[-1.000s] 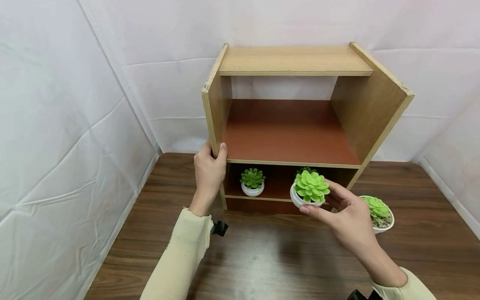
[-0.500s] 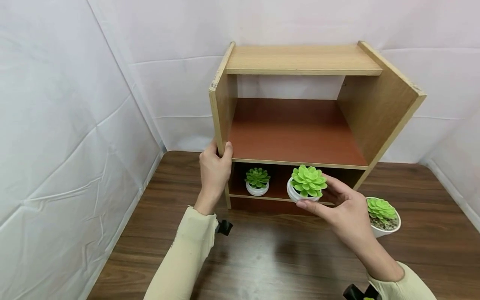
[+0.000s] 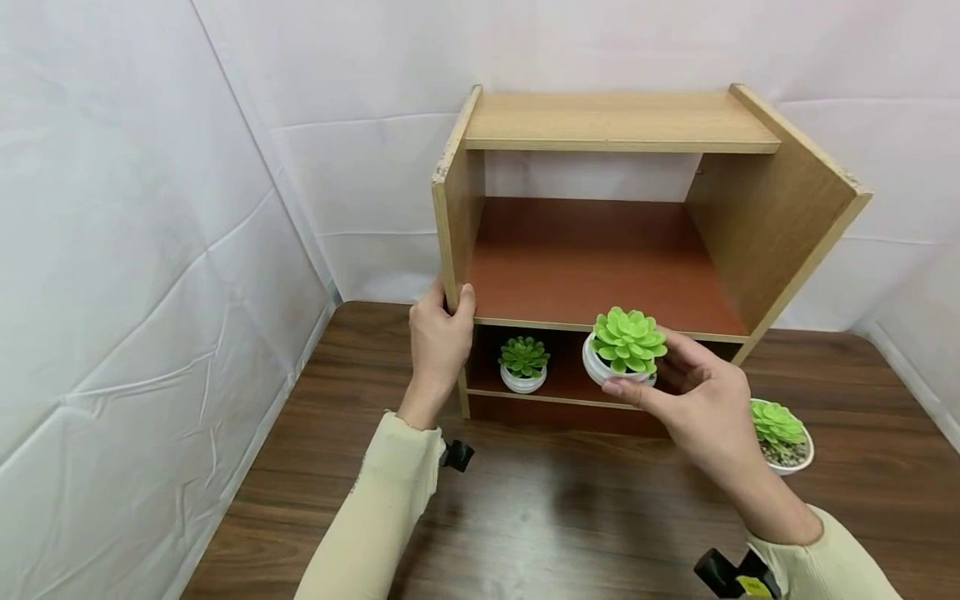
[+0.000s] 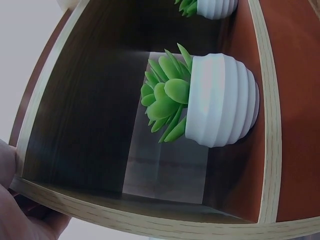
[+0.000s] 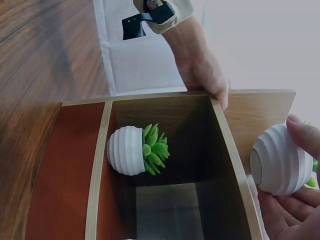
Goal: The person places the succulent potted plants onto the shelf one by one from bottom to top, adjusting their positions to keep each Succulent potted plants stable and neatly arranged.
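In the head view, my right hand (image 3: pixel 712 408) holds a small succulent (image 3: pixel 628 343) in a ribbed white pot, thumb in front and fingers behind. It is raised in front of the middle board's edge; the right wrist view shows the pot (image 5: pixel 281 160) tipped, its base visible. My left hand (image 3: pixel 441 343) grips the left side panel of a wooden shelf unit (image 3: pixel 787 212), thumb on the front edge. One potted succulent (image 3: pixel 523 367) stands at the left of the lower compartment. The left wrist view shows another white pot (image 4: pixel 216 7) further along, mostly hidden behind the held plant in the head view.
A larger succulent in an oval white pot (image 3: pixel 782 442) stands on the brown wooden table (image 3: pixel 525 517), right of the unit and partly behind my right wrist. The reddish middle board (image 3: pixel 600 267) lies above the lower compartment. White cloth walls (image 3: pixel 150 250) surround the table.
My right hand has lifted the potted succulent slightly, from before the lower compartment to the middle board's edge. My left hand keeps its grip. The head view has shifted, so everything sits further right.
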A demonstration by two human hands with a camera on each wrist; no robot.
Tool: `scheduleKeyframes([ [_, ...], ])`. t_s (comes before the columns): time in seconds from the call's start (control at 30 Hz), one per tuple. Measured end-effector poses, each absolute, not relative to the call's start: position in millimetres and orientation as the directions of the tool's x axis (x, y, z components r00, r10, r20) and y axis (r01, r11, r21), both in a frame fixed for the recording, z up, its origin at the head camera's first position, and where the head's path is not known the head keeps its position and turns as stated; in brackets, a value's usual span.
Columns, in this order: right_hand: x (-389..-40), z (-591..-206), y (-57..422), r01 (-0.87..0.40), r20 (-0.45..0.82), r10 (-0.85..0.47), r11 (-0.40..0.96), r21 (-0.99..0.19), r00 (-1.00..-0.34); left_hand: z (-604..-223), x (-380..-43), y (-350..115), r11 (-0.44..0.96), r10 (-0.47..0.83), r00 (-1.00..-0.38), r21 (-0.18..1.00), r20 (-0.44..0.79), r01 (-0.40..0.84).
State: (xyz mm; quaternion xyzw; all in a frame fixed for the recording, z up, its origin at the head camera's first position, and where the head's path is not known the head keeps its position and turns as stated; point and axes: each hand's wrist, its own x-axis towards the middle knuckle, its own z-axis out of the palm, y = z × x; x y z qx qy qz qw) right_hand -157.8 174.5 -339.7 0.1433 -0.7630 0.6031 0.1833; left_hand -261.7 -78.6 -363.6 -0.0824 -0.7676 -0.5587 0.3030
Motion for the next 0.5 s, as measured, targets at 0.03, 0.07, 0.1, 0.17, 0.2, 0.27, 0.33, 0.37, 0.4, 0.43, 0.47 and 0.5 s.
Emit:
scheduleKeyframes([
  [0.03,-158,-339,174,-0.438,0.451,0.006,0.232,-0.869,-0.892,-364,-262,-79,0.364,-0.212,-0.802,0.807,0.559,0.466],
  [0.07,-159,-338,173,-0.434,0.448,0.009,0.230,-0.871,-0.894,-364,-262,-79,0.364,-0.213,-0.801,0.806,0.560,0.467],
  [0.1,-160,-338,172,-0.432,0.447,0.013,0.233,-0.871,-0.894,-364,-262,-79,0.362,-0.212,-0.801,0.806,0.560,0.467],
  [0.17,-161,-337,171,-0.430,0.448,0.019,0.252,-0.867,-0.894,-364,-262,-79,0.361,-0.212,-0.799,0.805,0.563,0.472],
  [0.2,-162,-336,170,-0.430,0.450,0.019,0.258,-0.865,-0.893,-364,-262,-79,0.359,-0.212,-0.798,0.804,0.564,0.473],
  [0.27,-164,-335,169,-0.433,0.454,0.020,0.268,-0.861,-0.891,-364,-263,-80,0.354,-0.214,-0.796,0.804,0.566,0.477],
  [0.33,-165,-334,168,-0.442,0.465,0.020,0.280,-0.852,-0.885,-364,-263,-80,0.352,-0.215,-0.795,0.804,0.568,0.479],
  [0.37,-166,-334,167,-0.446,0.470,0.022,0.280,-0.850,-0.882,-364,-263,-80,0.351,-0.215,-0.795,0.805,0.567,0.479],
  [0.4,-166,-333,166,-0.453,0.478,0.023,0.286,-0.845,-0.878,-365,-264,-80,0.351,-0.214,-0.795,0.805,0.567,0.479],
  [0.43,-167,-332,165,-0.458,0.486,0.024,0.294,-0.839,-0.874,-364,-264,-80,0.351,-0.214,-0.796,0.805,0.566,0.478],
  [0.47,-167,-332,164,-0.463,0.492,0.024,0.300,-0.834,-0.870,-364,-264,-80,0.353,-0.213,-0.796,0.805,0.566,0.477],
  [0.5,-168,-331,162,-0.467,0.497,0.025,0.306,-0.829,-0.867,-364,-264,-80,0.356,-0.213,-0.797,0.804,0.566,0.476],
])
